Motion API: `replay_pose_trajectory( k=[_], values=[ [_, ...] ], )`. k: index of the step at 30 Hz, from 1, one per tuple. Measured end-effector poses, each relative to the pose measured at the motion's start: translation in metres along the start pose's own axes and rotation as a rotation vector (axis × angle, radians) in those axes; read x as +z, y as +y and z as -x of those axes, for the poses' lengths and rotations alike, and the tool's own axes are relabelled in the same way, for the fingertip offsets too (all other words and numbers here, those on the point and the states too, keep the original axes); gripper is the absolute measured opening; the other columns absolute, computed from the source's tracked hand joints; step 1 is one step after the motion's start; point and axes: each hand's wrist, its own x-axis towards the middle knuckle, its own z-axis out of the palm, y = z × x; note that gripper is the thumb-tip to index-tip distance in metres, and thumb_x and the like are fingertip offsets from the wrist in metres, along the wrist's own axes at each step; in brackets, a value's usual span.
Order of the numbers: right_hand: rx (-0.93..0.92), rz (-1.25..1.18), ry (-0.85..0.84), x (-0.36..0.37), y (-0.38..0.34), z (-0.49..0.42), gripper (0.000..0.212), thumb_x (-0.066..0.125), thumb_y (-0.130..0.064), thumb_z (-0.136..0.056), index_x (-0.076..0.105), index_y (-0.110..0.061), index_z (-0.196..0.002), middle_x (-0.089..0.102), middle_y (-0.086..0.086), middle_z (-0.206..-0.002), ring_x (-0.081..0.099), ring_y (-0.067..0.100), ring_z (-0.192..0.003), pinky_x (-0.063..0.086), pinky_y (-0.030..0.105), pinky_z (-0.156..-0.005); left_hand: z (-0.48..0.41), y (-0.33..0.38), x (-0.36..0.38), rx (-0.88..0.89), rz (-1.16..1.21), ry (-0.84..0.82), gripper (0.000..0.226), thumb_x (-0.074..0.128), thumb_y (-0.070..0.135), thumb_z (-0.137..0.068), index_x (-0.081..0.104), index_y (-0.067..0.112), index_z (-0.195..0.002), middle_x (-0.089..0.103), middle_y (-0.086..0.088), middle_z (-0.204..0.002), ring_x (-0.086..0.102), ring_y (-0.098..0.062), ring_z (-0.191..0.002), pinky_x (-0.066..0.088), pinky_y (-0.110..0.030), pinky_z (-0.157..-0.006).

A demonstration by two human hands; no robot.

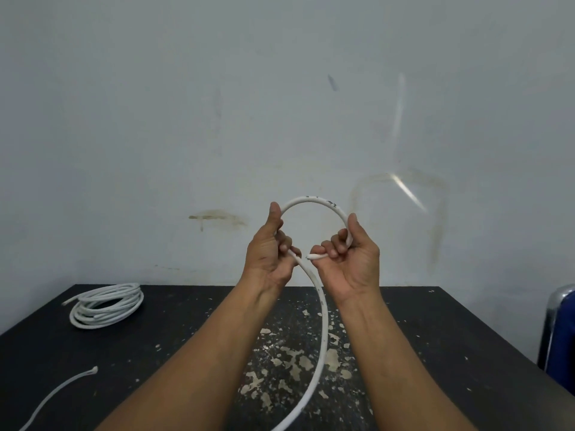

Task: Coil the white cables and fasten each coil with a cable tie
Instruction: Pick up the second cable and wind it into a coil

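I hold a thick white cable (314, 200) up in front of the wall, bent into one arch between both hands. My left hand (270, 247) grips it at the arch's left side, thumb up. My right hand (351, 256) grips the right side, with the cable's cut end (312, 257) poking out left of its fingers. From the left hand the cable's long part (323, 331) hangs down across the table and leaves the frame at the bottom. A finished white coil (105, 304) lies at the table's far left. No cable tie is visible.
The black table (435, 337) has worn, chipped patches in the middle. Another loose white cable end (62, 387) lies at the near left. A blue chair with a metal frame (560, 331) stands at the right edge. A stained pale wall is behind.
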Motion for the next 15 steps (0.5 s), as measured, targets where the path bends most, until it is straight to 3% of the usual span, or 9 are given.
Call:
replay_pose_trajectory(
  k=[3,5,8,11,13,15],
  values=[
    [0.046,-0.004,-0.026,-0.002,0.009,0.001,0.041,0.062,-0.04,-0.097,0.052,-0.015,-0.066,0.038,-0.001,-0.06,0.04,0.013,-0.057,0.041,0.03,-0.07,0.0,0.015,0.003,0.028,-0.036,0.02,0.038,0.078,0.042,-0.087,0.055,0.011,-0.089,0.023,0.005,-0.048,0.025,-0.01,-0.039,0.03,-0.03,-0.055],
    [0.084,-0.015,-0.065,-0.004,0.015,0.002,0.043,0.053,-0.044,-0.102,0.053,-0.015,-0.071,0.052,0.004,-0.07,0.053,0.018,-0.072,0.048,0.034,-0.085,0.001,0.022,0.004,0.027,-0.05,0.048,0.037,0.08,0.038,-0.086,0.056,0.01,-0.091,0.022,0.005,-0.048,0.022,-0.011,-0.039,0.03,-0.031,-0.056],
    [0.047,0.29,-0.081,-0.011,0.018,0.002,0.05,0.039,-0.046,-0.107,0.063,-0.011,-0.079,0.069,0.01,-0.088,0.063,0.026,-0.1,0.049,0.041,-0.099,0.0,0.031,0.0,0.054,-0.059,0.085,0.04,0.084,0.034,-0.082,0.052,0.013,-0.092,0.023,0.004,-0.049,0.022,-0.013,-0.04,0.032,-0.031,-0.053],
    [-0.062,0.821,-0.05,-0.017,0.006,-0.002,0.055,0.037,-0.043,-0.109,0.079,-0.012,-0.091,0.063,0.006,-0.094,0.055,0.019,-0.09,0.045,0.035,-0.083,-0.001,0.042,-0.002,0.123,-0.154,0.09,0.045,0.088,0.034,-0.078,0.045,0.019,-0.073,0.026,0.002,-0.052,0.025,-0.015,-0.04,0.034,-0.031,-0.052],
    [-0.102,0.959,-0.074,-0.017,-0.01,-0.004,0.046,0.039,-0.035,-0.11,0.08,-0.016,-0.102,0.054,0.006,-0.089,0.048,0.017,-0.077,0.042,0.032,-0.067,0.0,0.046,-0.003,0.136,-0.21,0.097,0.053,0.09,0.035,-0.074,0.039,0.021,-0.065,0.027,0.001,-0.054,0.024,-0.016,-0.044,0.034,-0.031,-0.053],
    [-0.157,1.123,-0.134,-0.013,-0.023,-0.005,0.039,0.039,-0.036,-0.11,0.075,-0.022,-0.111,0.054,0.006,-0.084,0.051,0.018,-0.071,0.044,0.032,-0.061,0.0,0.047,-0.005,0.137,-0.255,0.097,0.053,0.091,0.036,-0.073,0.04,0.021,-0.065,0.028,0.0,-0.054,0.025,-0.018,-0.047,0.035,-0.031,-0.052]
  ],
)
